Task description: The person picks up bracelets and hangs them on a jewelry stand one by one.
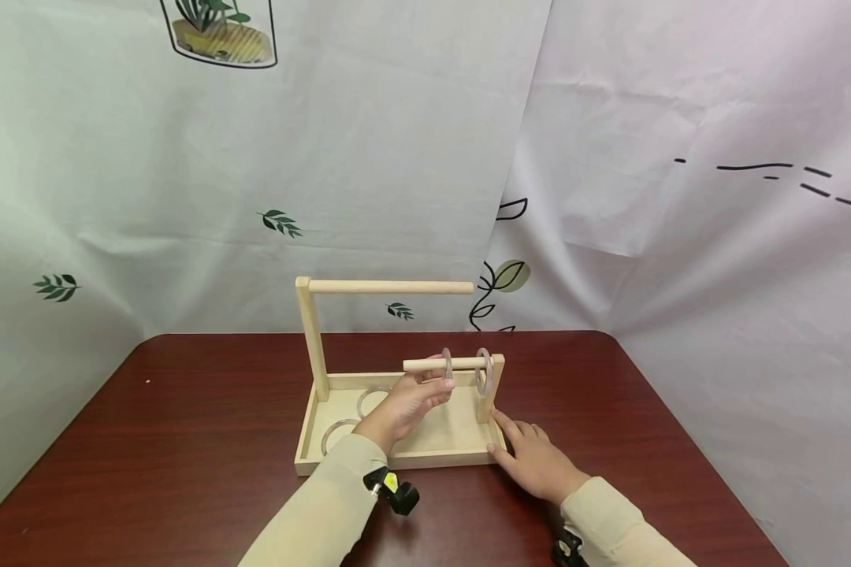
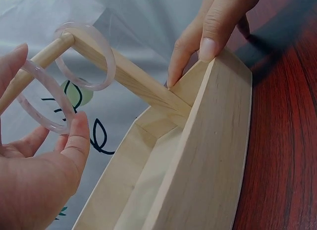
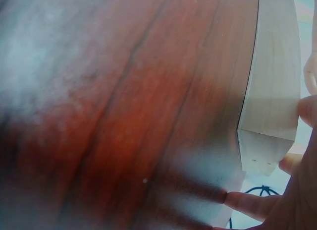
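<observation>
Rings (image 2: 111, 66) number four, pegs (image 1: 392, 287) two, tray (image 1: 440, 459) one.

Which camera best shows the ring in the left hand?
The left wrist view: the ring looks big there, close up in the left hand. The head view shows it small and nearly edge-on. The right wrist view doesn't show it.

A dark red-brown, wood-grained table (image 1: 206, 425) is carrying a pale rectangular wooden tray with two posts (image 1: 440, 459), which is resting directly on it.
</observation>
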`<state>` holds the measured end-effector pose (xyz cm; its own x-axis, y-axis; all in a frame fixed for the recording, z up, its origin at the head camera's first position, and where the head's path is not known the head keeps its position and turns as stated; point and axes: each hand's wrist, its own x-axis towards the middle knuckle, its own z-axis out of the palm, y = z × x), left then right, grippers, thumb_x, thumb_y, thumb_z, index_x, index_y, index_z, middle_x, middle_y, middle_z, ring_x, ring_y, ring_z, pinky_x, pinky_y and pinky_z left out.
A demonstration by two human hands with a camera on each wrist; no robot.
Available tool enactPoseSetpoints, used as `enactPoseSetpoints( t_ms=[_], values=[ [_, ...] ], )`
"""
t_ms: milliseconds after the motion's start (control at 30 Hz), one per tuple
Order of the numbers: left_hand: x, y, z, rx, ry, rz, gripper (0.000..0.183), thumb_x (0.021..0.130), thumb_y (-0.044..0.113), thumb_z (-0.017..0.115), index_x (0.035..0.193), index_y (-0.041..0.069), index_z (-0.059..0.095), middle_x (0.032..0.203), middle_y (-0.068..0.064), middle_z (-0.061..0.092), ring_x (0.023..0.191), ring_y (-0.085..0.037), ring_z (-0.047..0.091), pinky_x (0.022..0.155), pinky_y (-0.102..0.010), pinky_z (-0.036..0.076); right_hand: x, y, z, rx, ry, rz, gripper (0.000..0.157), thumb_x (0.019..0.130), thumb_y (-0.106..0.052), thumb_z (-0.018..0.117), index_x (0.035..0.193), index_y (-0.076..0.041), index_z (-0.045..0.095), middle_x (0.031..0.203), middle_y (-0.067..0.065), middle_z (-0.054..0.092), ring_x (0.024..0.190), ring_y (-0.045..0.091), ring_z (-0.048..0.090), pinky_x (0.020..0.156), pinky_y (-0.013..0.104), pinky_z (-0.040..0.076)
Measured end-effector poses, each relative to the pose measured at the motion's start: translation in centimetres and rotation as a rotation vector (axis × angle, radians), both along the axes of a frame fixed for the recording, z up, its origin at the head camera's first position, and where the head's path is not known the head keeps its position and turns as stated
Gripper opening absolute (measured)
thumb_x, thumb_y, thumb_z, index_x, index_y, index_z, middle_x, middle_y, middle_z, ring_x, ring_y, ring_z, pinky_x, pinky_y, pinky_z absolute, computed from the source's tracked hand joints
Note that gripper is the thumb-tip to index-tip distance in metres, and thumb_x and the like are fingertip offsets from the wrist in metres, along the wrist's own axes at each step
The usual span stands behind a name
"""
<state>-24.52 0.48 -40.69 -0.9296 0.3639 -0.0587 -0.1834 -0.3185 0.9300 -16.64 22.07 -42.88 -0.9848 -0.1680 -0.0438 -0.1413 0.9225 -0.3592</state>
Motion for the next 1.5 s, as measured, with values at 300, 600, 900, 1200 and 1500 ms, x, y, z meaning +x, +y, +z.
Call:
enactPoseSetpoints(
  t_ms=[300,600,900,1200,1500],
  values=[
    [0.0,-0.3,0.2,-0.023,0.029,-0.043,0.063,0.088,0.002,0.061,0.146,0.002,0.036,0.12,-0.015,0.044,0.093,-0.013,0.054,0.086,-0.027,0.047,-0.1,0.2,-0.1,0.0,-0.009,-0.002,0.06,0.096,-0.046,0.052,0.147,-0.016,0.041,0.132,0.023,0.051,0.124,0.048,0.044,0.095,0.059,0.039],
    [0.1,-0.8,0.3,-0.023,0.026,-0.057,0.069,0.09,0.003,0.06,0.15,0.0,0.026,0.129,-0.021,0.038,0.102,-0.017,0.054,0.098,-0.035,0.045,-0.2,0.1,0.2,0.005,-0.023,-0.002,0.062,0.095,-0.047,0.053,0.148,-0.017,0.04,0.133,0.022,0.051,0.124,0.046,0.045,0.096,0.059,0.039],
    [0.7,-2.4,0.0,-0.126,0.065,-0.061,0.073,0.088,0.011,0.067,0.149,0.002,0.027,0.148,-0.03,0.023,0.133,-0.041,0.038,0.109,-0.048,0.031,-0.4,0.1,0.2,0.008,-0.004,0.001,0.063,0.095,-0.048,0.053,0.148,-0.017,0.04,0.133,0.02,0.052,0.125,0.042,0.047,0.098,0.057,0.039],
    [1.6,-3.8,0.6,-0.419,0.17,0.029,0.075,0.085,0.024,0.074,0.147,0.006,0.036,0.145,-0.024,0.038,0.134,-0.039,0.038,0.106,-0.052,0.034,-0.3,0.2,0.1,0.0,0.034,-0.009,0.064,0.094,-0.05,0.055,0.147,-0.016,0.042,0.136,0.017,0.051,0.128,0.037,0.046,0.097,0.056,0.04],
    [2.7,-4.9,0.5,-0.671,0.324,0.085,0.085,0.082,0.029,0.076,0.149,0.0,0.031,0.144,-0.022,0.035,0.128,-0.045,0.041,0.101,-0.054,0.038,0.1,0.0,0.4,-0.003,0.164,-0.002,0.06,0.095,-0.045,0.056,0.143,-0.011,0.046,0.134,0.014,0.055,0.126,0.033,0.049,0.098,0.052,0.042]
  ],
)
